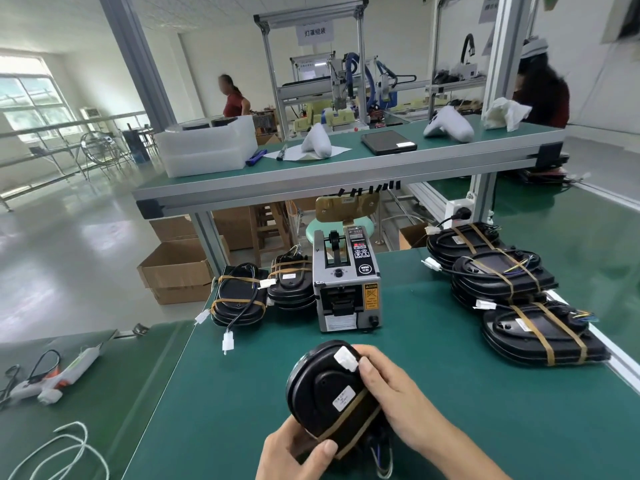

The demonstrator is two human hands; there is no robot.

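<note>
A stack of black oval housings (325, 386), bound by a brown tape strip, is held tilted above the green table (221, 393) near its front edge. My left hand (298, 452) grips its lower end, thumb pressing on the tape. My right hand (391, 386) holds the right side, its thumb touching the white connector (345, 358) on top. Wires hang under the stack. The tape dispenser (346, 282) stands behind it.
Taped bundles of the same housings lie left of the dispenser (239, 296) and along the right edge (540, 337). A glue gun (59, 375) and white cable (65, 448) lie on the left table. A raised shelf (311, 168) spans the back; two people work beyond.
</note>
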